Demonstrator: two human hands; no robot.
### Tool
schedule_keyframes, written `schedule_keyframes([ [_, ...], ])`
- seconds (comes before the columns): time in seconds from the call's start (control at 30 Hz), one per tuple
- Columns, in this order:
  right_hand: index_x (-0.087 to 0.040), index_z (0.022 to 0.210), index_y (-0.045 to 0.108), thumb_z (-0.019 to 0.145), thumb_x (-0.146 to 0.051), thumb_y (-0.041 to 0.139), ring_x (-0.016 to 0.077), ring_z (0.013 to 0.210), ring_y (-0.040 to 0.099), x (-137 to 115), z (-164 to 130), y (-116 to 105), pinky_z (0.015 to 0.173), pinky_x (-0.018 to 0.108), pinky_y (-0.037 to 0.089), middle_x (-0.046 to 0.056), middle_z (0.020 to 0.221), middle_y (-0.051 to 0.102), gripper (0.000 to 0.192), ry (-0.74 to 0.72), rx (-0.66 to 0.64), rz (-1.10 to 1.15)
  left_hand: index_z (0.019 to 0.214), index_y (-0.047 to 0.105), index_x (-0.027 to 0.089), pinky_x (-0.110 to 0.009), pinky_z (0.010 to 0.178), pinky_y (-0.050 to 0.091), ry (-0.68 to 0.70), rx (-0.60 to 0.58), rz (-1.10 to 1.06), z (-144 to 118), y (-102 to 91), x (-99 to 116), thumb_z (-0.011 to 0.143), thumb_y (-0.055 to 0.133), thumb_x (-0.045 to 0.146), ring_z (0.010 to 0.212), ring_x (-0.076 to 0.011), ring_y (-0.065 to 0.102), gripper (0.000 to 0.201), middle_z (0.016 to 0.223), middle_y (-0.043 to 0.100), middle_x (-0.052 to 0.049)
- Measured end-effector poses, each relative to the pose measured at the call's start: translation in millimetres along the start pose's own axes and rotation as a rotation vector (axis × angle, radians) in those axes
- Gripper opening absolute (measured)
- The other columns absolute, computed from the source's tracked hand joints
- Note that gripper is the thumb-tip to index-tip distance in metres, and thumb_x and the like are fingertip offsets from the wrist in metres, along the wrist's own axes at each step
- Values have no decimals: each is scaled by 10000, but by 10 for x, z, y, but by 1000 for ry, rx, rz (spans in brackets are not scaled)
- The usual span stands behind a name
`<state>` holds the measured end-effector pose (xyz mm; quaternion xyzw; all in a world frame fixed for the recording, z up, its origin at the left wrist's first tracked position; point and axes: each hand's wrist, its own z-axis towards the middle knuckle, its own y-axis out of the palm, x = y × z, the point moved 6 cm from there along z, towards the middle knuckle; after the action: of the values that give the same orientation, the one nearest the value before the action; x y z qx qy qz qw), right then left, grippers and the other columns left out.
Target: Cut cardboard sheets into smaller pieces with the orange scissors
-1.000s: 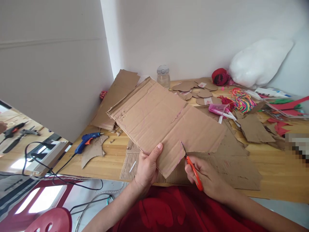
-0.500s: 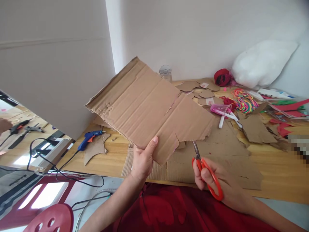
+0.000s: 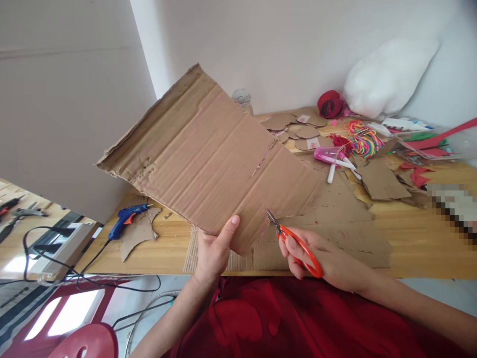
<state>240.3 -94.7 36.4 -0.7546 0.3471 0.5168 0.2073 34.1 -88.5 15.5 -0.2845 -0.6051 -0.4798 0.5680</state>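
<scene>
Fingers of the left hand [image 3: 213, 253] pinch the cardboard sheet [image 3: 208, 159]; right hand [image 3: 320, 258] grips orange scissors [image 3: 294, 242] at its five o'clock edge; glue gun [image 3: 124, 219] lies at eight o'clock.

Wooden worktop [image 3: 417, 238], cluttered. Blue glue gun [image 3: 127, 217] at the left edge, black cord trailing off it; a cardboard scrap [image 3: 138, 233] just beside it. Clear jar [image 3: 242, 99] at the back wall. Round cardboard cutouts [image 3: 294, 127] mid-back. Red yarn ball [image 3: 330, 104] near a white stuffed bag [image 3: 387, 77]. Multicoloured cords [image 3: 365, 139], pink case [image 3: 328, 155], white marker [image 3: 331, 174]. Red stool [image 3: 84, 343] below.
</scene>
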Motion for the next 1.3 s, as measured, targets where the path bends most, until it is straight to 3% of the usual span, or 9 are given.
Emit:
schedule_keyframes([
  [0.3, -229, 745, 351, 789, -874, 499, 82, 510, 277, 4, 77, -20, 491, 245, 232, -69, 593, 401, 663, -35, -9, 31, 1176, 688, 186, -379, 1063, 490, -42, -42, 70, 7, -33, -47, 718, 867, 291, 1218, -272, 639, 503, 1155, 742, -93],
  [0.5, -228, 780, 406, 803, -848, 511, 93, 516, 305, 38, 137, -31, 480, 239, 236, -58, 611, 408, 630, -99, 26, 25, 1215, 661, 205, -410, 1075, 486, -56, -43, 40, -28, 10, -44, 702, 873, 294, 1205, -280, 648, 562, 1168, 737, -88],
  [0.73, -206, 790, 475, 812, -811, 545, 95, 492, 357, 109, 251, -102, 479, 231, 265, -58, 555, 431, 610, -110, 43, 91, 1192, 686, 204, -416, 1019, 531, -86, -66, 148, -83, 101, 51, 717, 865, 327, 1160, -305, 672, 522, 1083, 760, -102],
  [0.87, -213, 779, 473, 814, -748, 602, 103, 524, 386, 125, 267, -137, 489, 230, 282, -54, 600, 429, 551, -164, 59, 2, 1225, 671, 231, -414, 1023, 530, -80, -36, 113, -88, 86, 5, 723, 863, 312, 1190, -300, 658, 544, 1126, 753, -89],
  [1.03, -222, 745, 461, 797, -810, 560, 115, 530, 416, 142, 264, -181, 490, 246, 308, -39, 608, 460, 598, -203, 125, -103, 1288, 636, 269, -396, 1062, 506, -105, -10, 47, -81, 75, -70, 734, 860, 290, 1228, -277, 642, 598, 1183, 741, -65],
  [1.3, -216, 728, 481, 832, -778, 547, 112, 497, 391, 154, 279, -201, 477, 254, 262, -50, 564, 417, 576, -215, 199, -155, 1372, 586, 230, -383, 1013, 546, -99, -19, 72, -50, 90, -62, 727, 868, 307, 1176, -269, 675, 708, 1207, 738, -94],
])
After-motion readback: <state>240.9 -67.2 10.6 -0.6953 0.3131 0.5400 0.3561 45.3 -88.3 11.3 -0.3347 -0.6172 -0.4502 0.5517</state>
